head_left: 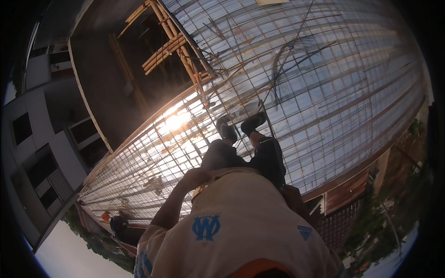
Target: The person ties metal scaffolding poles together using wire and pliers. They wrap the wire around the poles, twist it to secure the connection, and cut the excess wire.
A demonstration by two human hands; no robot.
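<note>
I look down my own body: a cream shirt [232,222] with a blue emblem, dark trousers [259,157] and dark shoes [238,126] standing on a wide grid of steel reinforcing bars [324,92]. My left arm is bent and my left hand [195,177] rests at my waist, fingers curled against the shirt's edge; whether it holds anything is hidden. Part of my right arm [293,198] shows beside my right hip, and its hand is hidden behind my body.
Sun glare [174,121] lies on the bar grid ahead of my feet. Wooden poles [162,48] stand by a dark concrete slab [106,88] at the upper left. Another person [118,225] crouches at the grid's lower-left edge. A tiled roof [345,192] lies below on the right.
</note>
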